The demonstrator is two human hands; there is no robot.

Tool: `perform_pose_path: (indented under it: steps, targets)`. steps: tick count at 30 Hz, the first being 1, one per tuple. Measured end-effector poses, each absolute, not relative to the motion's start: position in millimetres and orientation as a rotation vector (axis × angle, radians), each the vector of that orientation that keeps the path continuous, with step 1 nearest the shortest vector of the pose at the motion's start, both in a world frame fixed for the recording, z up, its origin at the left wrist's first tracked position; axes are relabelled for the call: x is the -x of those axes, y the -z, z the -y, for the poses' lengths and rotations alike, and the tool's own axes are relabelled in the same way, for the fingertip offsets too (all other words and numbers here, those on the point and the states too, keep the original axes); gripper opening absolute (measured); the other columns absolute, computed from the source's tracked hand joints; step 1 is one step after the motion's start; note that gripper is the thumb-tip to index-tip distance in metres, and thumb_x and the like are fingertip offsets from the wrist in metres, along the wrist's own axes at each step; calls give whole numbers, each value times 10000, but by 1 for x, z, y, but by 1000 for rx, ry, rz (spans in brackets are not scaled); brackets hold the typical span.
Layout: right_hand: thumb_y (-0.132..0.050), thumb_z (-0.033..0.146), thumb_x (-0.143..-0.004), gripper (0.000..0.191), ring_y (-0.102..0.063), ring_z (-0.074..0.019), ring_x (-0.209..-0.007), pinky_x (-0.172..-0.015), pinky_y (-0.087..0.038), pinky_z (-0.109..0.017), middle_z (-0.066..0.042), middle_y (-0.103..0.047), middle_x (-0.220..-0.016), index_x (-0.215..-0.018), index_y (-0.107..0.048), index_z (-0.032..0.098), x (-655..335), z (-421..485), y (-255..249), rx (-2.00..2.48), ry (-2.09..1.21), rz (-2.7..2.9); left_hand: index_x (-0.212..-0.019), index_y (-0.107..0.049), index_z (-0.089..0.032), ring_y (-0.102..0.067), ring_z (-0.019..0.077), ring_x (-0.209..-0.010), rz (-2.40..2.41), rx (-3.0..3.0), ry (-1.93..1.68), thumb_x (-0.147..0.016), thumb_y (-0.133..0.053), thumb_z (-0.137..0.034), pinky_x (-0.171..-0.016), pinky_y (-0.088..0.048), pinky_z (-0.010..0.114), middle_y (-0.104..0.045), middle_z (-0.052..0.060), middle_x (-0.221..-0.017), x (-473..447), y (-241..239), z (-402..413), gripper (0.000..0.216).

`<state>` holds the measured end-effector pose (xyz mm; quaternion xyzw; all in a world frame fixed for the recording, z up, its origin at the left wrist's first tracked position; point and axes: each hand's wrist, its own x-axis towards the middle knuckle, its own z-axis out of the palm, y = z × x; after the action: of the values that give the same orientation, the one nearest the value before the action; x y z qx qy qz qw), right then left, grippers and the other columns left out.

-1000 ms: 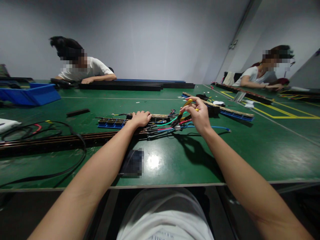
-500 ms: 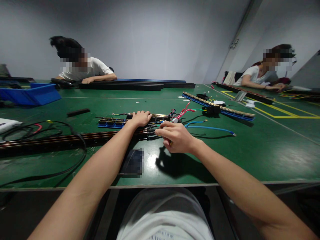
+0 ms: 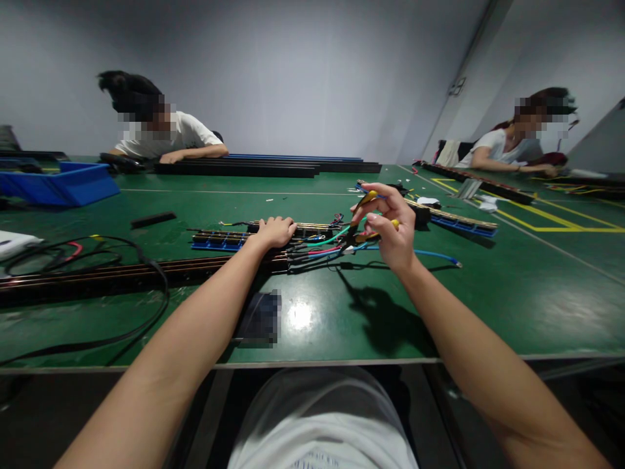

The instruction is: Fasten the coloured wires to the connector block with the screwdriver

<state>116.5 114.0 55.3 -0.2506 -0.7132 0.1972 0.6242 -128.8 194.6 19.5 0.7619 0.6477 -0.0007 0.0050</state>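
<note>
The right hand (image 3: pixel 398 228) partly hides yellow-handled pliers (image 3: pixel 360 210).

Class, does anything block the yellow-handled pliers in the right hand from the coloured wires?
Nothing visible does: the pliers in the right hand have their dark tip at the coloured wires, and the left hand rests farther left.

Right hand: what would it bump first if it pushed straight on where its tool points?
Probably the coloured wires: the right hand holds a yellow-handled tool with its tip pointing down and left at them. Depth is unclear, so the tip may already be touching.
</note>
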Motion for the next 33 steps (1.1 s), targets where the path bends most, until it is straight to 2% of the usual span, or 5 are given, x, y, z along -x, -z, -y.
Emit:
perform_pose_path:
  steps: [6, 13, 24, 30, 33]
  targets:
    - [-585, 359, -827, 387, -687, -211, -770, -643, -553, -326, -2, -668, -728, -1194, -574, 237, -113, -113, -53, 589, -462, 1655, -1364, -547, -222, -506, 346, -1308, -2029, -2386, 6, -1051, -178, -462, -1075, -353, 596, -558, 167, -1431, 129, -19, -194, 541]
    - [-564, 204, -810, 468, -640, -154, -658, -556, -486, -266, 10, -689, -791, -1275, -530, 238, -101, -97, -44, 554, -215, 1861, -1369, -550, -208, -506, 363, -1308, -2015, -2397, -14, -1048, -181, -466, -1071, -348, 619, -561, 179, -1422, 130, -17, -197, 553]
    - [-558, 133, -739, 541, -661, -176, -724, -631, -517, -283, 9, -705, -785, -1270, -518, 234, -101, -100, -40, 484, 71, 1975, -1368, -551, -210, -505, 360, -1313, -2028, -2392, -24, -1048, -190, -471, -1074, -349, 611, -558, 176, -1432, 129, -17, -197, 548]
    - [-525, 109, -728, 580, -629, -142, -686, -586, -491, -236, 25, -673, -757, -1298, -506, 213, -96, -100, -39, 541, -143, 2025, -1380, -542, -208, -503, 357, -1314, -2031, -2384, -17, -1051, -187, -462, -1075, -346, 611, -553, 173, -1438, 127, -19, -194, 547]
    - [-504, 67, -683, 548, -631, -160, -763, -665, -519, -253, 20, -670, -734, -1207, -573, 211, -93, -100, -39, 467, -157, 2116, -1365, -550, -206, -503, 354, -1313, -2035, -2378, -8, -1052, -184, -460, -1075, -346, 609, -553, 174, -1436, 127, -20, -194, 544]
